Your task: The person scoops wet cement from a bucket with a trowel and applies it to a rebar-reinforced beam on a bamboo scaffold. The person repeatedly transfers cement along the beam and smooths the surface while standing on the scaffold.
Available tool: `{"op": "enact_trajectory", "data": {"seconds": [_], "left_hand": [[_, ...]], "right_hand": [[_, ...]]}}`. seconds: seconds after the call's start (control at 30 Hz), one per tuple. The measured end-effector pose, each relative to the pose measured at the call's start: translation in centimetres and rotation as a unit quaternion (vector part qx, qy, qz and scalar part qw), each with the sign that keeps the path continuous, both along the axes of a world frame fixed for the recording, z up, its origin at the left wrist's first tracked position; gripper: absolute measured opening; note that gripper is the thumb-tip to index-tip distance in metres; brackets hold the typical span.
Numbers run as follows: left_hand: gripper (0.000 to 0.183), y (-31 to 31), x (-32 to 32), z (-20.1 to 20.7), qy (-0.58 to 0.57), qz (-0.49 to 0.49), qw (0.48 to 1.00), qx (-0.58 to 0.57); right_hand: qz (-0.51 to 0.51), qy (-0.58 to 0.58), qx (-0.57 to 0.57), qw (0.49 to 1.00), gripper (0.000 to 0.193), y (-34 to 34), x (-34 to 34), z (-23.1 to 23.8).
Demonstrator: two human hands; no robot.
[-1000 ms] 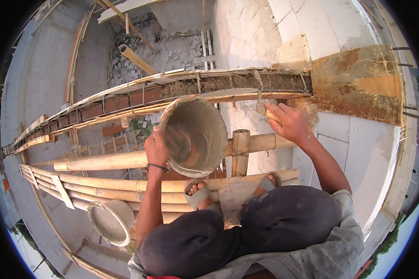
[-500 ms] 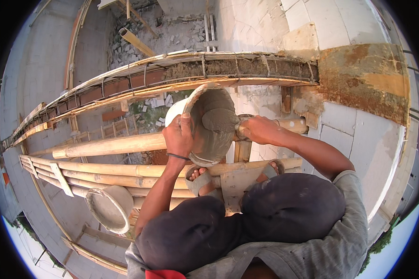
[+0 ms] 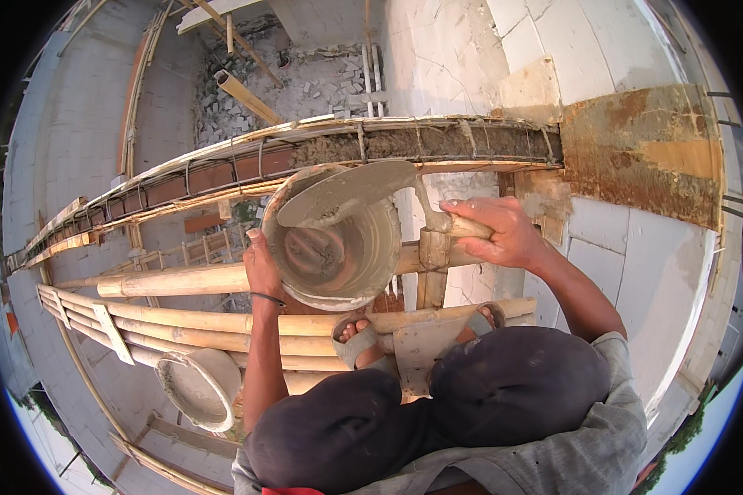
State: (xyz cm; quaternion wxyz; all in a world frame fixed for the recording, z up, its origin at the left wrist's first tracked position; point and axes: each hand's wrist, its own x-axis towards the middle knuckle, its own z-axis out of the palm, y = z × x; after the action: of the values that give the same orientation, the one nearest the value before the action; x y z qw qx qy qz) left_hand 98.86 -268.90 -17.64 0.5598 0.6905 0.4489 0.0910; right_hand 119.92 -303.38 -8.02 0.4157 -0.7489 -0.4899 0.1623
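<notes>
My left hand grips the left side of a mortar-smeared bucket, its mouth turned up toward me. Only a little wet mortar coats its inside and bottom. In my right hand is the wooden handle of a trowel. Its grey, mortar-coated blade lies across the upper part of the bucket's mouth. Just beyond the bucket runs a long wooden formwork trough with steel bars; rough wet concrete fills part of its right half.
Bamboo poles form the scaffold under my sandalled feet. A second bucket, crusted with mortar, stands at the lower left. A stained board closes the trough's right end against a block wall. Rubble lies far below.
The bucket has tipped back from its sideways tilt and shifted left. Far less mortar shows inside it. The trowel's blade has come up from the mortar to above the bucket's mouth.
</notes>
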Motion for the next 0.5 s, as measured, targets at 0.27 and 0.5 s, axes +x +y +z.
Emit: {"op": "enact_trajectory", "data": {"seconds": [0.27,0.5], "left_hand": [[0.074,-0.1,0.8,-0.3,0.003,0.003,1.0,-0.018],[0.07,-1.1,1.1,1.6,0.005,-0.025,1.0,0.011]], "right_hand": [[-0.138,-0.156,-0.26,0.943,0.031,2.7,1.9,-7.9],[-0.055,-0.145,-0.146,0.977,0.033,1.8,-0.6,-3.7]]}}
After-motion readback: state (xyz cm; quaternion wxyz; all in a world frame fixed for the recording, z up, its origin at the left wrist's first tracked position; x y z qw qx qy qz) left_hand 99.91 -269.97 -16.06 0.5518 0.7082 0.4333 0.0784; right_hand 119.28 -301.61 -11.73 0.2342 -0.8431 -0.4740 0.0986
